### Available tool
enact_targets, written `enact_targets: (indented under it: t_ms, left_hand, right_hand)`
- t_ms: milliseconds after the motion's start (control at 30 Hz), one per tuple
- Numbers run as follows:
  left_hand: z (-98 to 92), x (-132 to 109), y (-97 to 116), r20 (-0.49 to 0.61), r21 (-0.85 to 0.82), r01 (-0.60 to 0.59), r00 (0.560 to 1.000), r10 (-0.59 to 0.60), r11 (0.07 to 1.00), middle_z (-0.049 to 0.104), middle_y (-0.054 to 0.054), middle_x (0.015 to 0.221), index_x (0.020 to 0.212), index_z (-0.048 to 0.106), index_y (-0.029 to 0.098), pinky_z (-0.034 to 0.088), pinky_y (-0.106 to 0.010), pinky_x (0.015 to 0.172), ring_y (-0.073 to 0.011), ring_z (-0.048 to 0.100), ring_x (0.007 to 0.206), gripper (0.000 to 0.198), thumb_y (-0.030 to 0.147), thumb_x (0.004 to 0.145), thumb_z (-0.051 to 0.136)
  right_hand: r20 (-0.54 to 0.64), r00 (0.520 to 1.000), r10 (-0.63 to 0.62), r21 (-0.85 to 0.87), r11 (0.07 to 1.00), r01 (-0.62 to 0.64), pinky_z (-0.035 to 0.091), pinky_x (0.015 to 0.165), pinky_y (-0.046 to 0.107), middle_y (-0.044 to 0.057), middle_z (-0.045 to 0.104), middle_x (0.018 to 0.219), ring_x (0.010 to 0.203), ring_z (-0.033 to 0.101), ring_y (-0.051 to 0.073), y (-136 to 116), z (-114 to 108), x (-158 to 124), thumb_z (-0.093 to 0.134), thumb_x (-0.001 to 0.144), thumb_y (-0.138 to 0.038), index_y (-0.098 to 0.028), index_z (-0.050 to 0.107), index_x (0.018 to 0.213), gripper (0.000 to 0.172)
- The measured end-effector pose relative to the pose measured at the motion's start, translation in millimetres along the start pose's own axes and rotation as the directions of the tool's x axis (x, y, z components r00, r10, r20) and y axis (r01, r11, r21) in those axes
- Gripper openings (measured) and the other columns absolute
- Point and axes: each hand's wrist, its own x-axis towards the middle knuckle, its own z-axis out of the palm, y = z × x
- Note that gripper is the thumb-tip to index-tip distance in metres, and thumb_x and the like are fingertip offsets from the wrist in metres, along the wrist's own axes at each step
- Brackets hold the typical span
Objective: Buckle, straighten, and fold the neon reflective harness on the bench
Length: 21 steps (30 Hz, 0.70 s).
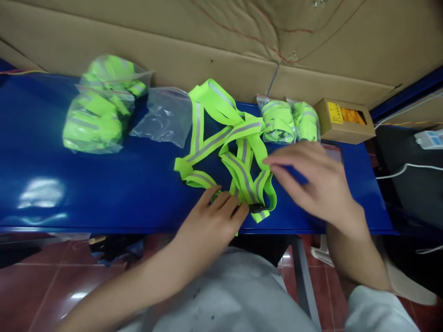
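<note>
A lime-yellow reflective vest (242, 173) made of straps with grey stripes lies loosely spread on the blue table (145, 198). My left hand (218, 216) rests at its near edge, fingers curled over a strap beside a black buckle (258, 208). What sits under those fingers is partly hidden. My right hand (314, 180) is just right of the vest, thumb and forefinger slightly apart near a strap edge, with nothing visible between them. A flat clear plastic bag (164, 117) lies left of the vest.
Bagged lime-yellow vests (95, 122) are stacked at the left. More bagged straps (278, 121) stand at the back right, next to a cardboard box (344, 121) with orange contents. A cardboard-covered wall (166, 55) bounds the back. White cables (401, 171) run at far right.
</note>
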Motion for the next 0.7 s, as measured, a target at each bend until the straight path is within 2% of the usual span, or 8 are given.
enact_targets:
  t_ms: [67, 133, 233, 267, 300, 433, 567, 700]
  left_hand:
    - [-1.5, -1, 5, 0.002, 0.011, -0.036, 0.999, 0.036, 0.999, 0.075, -0.010, 0.102, 0.106, 0.071, 0.014, 0.058, -0.051, 0.095, -0.0304, 0.072, 0.097, 0.021, 0.007, 0.096, 0.054]
    - [-3.6, -1, 11, 0.003, 0.005, -0.075, 0.997, 0.075, 0.997, 0.075, -0.010, 0.101, 0.112, 0.070, 0.013, 0.056, -0.051, 0.095, -0.0301, 0.071, 0.097, 0.022, 0.011, 0.100, 0.052]
    - [-4.6, 1, 21, -0.001, -0.017, -0.088, 0.996, 0.088, 0.996, 0.075, -0.008, 0.099, 0.124, 0.068, 0.012, 0.052, -0.051, 0.097, -0.0288, 0.070, 0.095, 0.028, 0.015, 0.103, 0.051]
    - [-4.8, 1, 25, -0.012, -0.025, -0.081, 0.997, 0.081, 0.996, 0.075, -0.009, 0.100, 0.127, 0.067, 0.011, 0.051, -0.052, 0.099, -0.0284, 0.070, 0.095, 0.029, 0.016, 0.103, 0.051]
    - [-5.0, 2, 30, -0.023, -0.041, -0.074, 0.997, 0.073, 0.996, 0.074, -0.009, 0.102, 0.128, 0.067, 0.011, 0.050, -0.052, 0.101, -0.0279, 0.069, 0.095, 0.030, 0.017, 0.103, 0.051]
    - [-4.5, 1, 51, -0.072, -0.164, -0.088, 0.994, 0.077, 0.983, 0.072, -0.006, 0.098, 0.127, 0.068, 0.010, 0.050, -0.048, 0.101, -0.0241, 0.066, 0.092, 0.031, 0.021, 0.106, 0.049]
    - [1.1, -6, 71, -0.116, -0.163, -0.105, 0.989, 0.087, 0.981, 0.071, -0.006, 0.096, 0.125, 0.070, 0.007, 0.052, -0.044, 0.094, -0.0224, 0.064, 0.085, 0.030, 0.020, 0.104, 0.053]
    - [3.5, -17, 73, -0.137, -0.102, -0.055, 0.990, 0.041, 0.993, 0.072, -0.008, 0.096, 0.127, 0.071, 0.005, 0.051, -0.045, 0.099, -0.0234, 0.064, 0.087, 0.033, 0.016, 0.103, 0.051]
  right_hand:
    - [0.023, 1.000, -0.016, -0.071, 0.997, 0.018, 0.047, 0.101, 0.042, 0.007, 0.080, 0.118, 0.115, 0.071, 0.026, 13, 9, 34, 0.052, 0.109, -0.021, -0.022, 0.073, 0.116, 0.022]
    - [0.173, 0.985, 0.016, -0.141, 0.990, 0.009, 0.046, 0.103, 0.044, 0.010, 0.079, 0.120, 0.118, 0.071, 0.028, 24, 33, 71, 0.046, 0.111, -0.025, -0.019, 0.073, 0.118, 0.029]
    - [0.473, 0.845, 0.251, -0.379, 0.923, -0.062, 0.042, 0.108, 0.051, 0.016, 0.079, 0.113, 0.112, 0.072, 0.034, 37, 79, 123, 0.044, 0.108, -0.020, -0.012, 0.075, 0.111, 0.032]
    - [0.527, 0.771, 0.358, -0.463, 0.881, -0.092, 0.042, 0.109, 0.052, 0.019, 0.079, 0.115, 0.114, 0.072, 0.036, 42, 93, 136, 0.047, 0.104, -0.016, -0.010, 0.075, 0.112, 0.029]
    - [0.524, 0.755, 0.394, -0.493, 0.863, -0.108, 0.043, 0.108, 0.052, 0.023, 0.077, 0.121, 0.117, 0.071, 0.038, 47, 105, 148, 0.051, 0.100, -0.011, -0.006, 0.074, 0.117, 0.029]
    - [0.460, 0.773, 0.436, -0.543, 0.827, -0.143, 0.043, 0.112, 0.055, 0.030, 0.056, 0.155, 0.137, 0.059, 0.042, 69, 133, 177, 0.045, 0.099, -0.007, -0.001, 0.054, 0.148, 0.051]
    - [0.482, 0.770, 0.418, -0.530, 0.839, -0.124, 0.046, 0.112, 0.054, 0.024, 0.058, 0.156, 0.139, 0.059, 0.039, 84, 135, 189, 0.043, 0.099, -0.005, -0.006, 0.048, 0.155, 0.057]
    - [0.413, 0.890, 0.193, -0.460, 0.888, 0.021, 0.025, 0.130, 0.051, 0.018, 0.037, 0.174, 0.161, 0.033, 0.032, 85, 131, 186, 0.032, 0.108, -0.010, -0.009, 0.035, 0.165, 0.058]
